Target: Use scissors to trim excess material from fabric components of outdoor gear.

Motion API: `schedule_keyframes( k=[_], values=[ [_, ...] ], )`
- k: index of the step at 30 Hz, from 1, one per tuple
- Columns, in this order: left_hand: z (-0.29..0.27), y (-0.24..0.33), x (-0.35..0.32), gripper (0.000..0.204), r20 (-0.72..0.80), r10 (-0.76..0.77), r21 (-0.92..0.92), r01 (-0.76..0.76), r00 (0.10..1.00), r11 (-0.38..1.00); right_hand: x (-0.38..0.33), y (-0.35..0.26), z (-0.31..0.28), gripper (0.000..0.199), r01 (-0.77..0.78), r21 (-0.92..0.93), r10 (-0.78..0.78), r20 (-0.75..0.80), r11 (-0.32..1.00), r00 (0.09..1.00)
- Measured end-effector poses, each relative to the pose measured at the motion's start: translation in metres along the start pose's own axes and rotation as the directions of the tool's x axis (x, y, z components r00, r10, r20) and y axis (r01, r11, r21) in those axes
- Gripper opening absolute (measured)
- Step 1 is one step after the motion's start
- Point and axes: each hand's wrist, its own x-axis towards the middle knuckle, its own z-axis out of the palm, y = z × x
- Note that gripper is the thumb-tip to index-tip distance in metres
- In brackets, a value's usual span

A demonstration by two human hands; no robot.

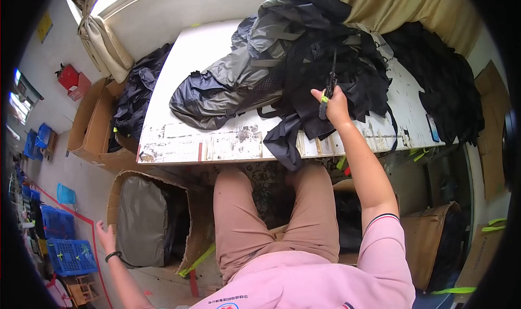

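My right hand is raised over the table, closed around a dark-handled tool with a thin pointed blade. Lime-green wrapping shows on its handle, and the blade points away from me. Beneath it lies a heap of black fabric and mesh pieces. Silver-grey and black shiny fabric is bundled to the left of that heap. My left hand hangs low at the far left with its fingers apart, holding nothing. It is beside an open cardboard box containing a grey-brown fabric bundle.
The white worn table stands before my knees. Black fabric is piled on its right side. A carton with dark fabric stands at its left, another carton at lower right. Blue plastic baskets are on the left floor.
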Motion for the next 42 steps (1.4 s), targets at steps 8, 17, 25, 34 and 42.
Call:
schedule_keyframes(
  k=[8,17,25,34,42],
  values=[
    [0.163,0.283,0.009,0.019,0.526,0.412,-0.371,-0.235,0.744,0.898,0.099,-0.136,0.024,0.034,0.297,0.056,-0.25,-0.406,0.953,0.879],
    [0.261,0.394,0.005,0.019,0.634,0.531,-0.588,-0.096,0.562,0.803,0.181,-0.156,0.043,0.03,0.235,-0.11,-0.253,-0.197,0.966,0.947],
    [0.251,0.423,0.009,0.047,0.613,0.418,-0.773,0.401,0.67,0.491,0.021,-0.183,-0.121,0.022,0.14,0.675,-0.265,0.086,0.724,0.96],
    [0.293,0.477,-0.059,0.069,0.739,0.372,-0.664,0.512,0.562,0.545,-0.153,-0.085,-0.236,0.031,0.002,0.491,-0.173,0.302,0.871,0.938],
    [0.333,0.541,-0.064,0.08,0.165,0.686,-0.541,-0.516,0.709,0.664,-0.223,-0.065,-0.258,0.026,-0.283,0.417,0.094,0.418,0.864,0.904]
  ],
)
